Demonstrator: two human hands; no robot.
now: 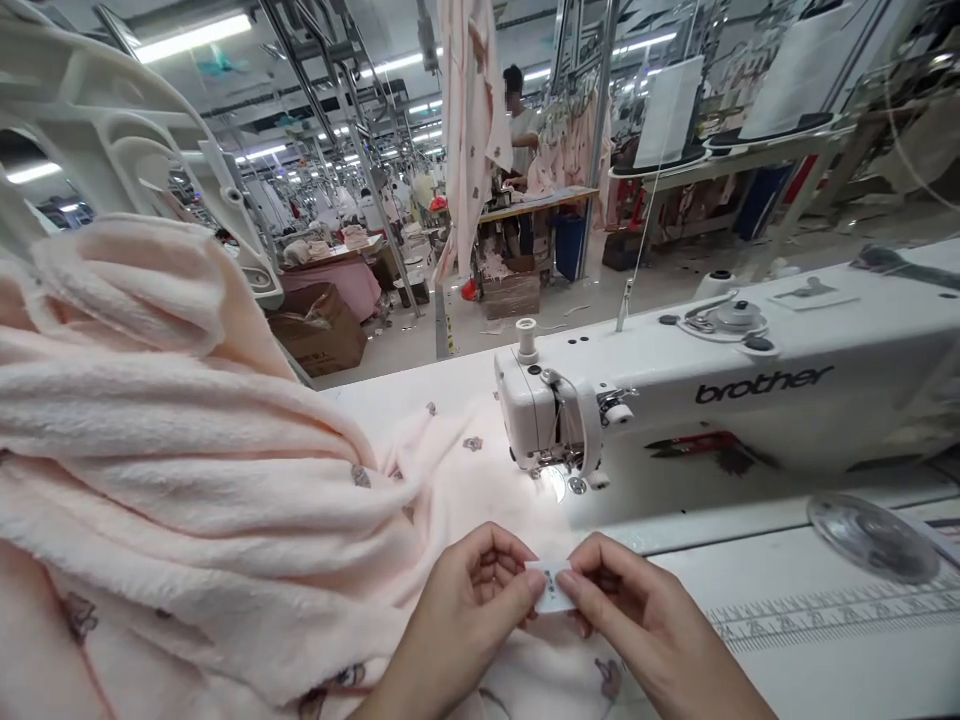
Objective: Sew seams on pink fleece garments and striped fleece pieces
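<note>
Between my two hands is a small white label (553,598) with dark print. My left hand (480,600) pinches its left edge between thumb and fingers, and my right hand (637,610) pinches its right edge the same way. Soft pink plush fabric (187,480) with small printed figures lies beneath the hands and heaps up on the left. Part of it reaches under the head of the white sewing machine (536,410), whose lamp lights the cloth just beyond my fingers. The needle area is too small to make out.
Red-handled snippers (694,443) lie by the machine's body. At the right are a round clear dish (874,538) and a printed ruler strip (795,610). Thread cones (670,115) stand behind. A white plastic frame (142,110) rises at the left. A person (521,125) works farther back.
</note>
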